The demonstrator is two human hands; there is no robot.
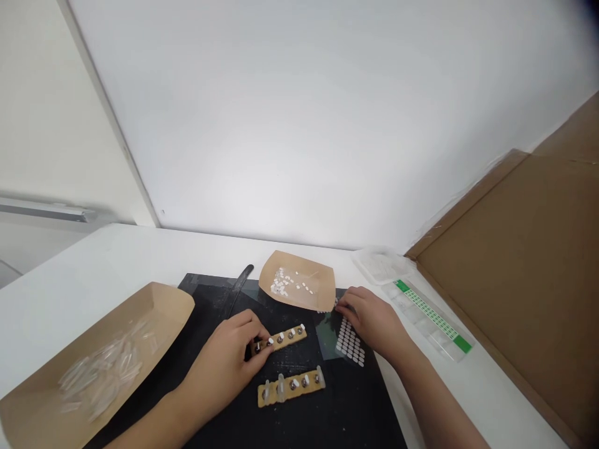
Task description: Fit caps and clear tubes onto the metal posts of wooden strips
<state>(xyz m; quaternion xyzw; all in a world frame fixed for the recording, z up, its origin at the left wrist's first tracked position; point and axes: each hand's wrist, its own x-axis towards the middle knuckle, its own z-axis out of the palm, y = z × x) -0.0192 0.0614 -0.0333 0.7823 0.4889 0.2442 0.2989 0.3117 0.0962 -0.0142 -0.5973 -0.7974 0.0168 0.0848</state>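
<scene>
My left hand (236, 349) grips the left end of a tan strip (285, 342) between thumb and fingers. Metal studs run along this strip, with white oval pieces on several of them. Below it lies a second tan strip (299, 390), bearing white ovals and clear nail-shaped tips. My right hand (372, 315) is closed, its fingertips pinched together at the upper edge of a sheet of white oval stickers (350, 343). What sits between those fingertips, if anything, is too small to make out.
A cardboard tray (163, 299) of clear nail tips (105, 374) stands at the left. Behind my hands is a smaller tray (296, 300) with loose white ovals. A dark nail file (238, 288) lies on the black mat (346, 411). A green-banded clear packet (433, 318) and cardboard (515, 249) are at right.
</scene>
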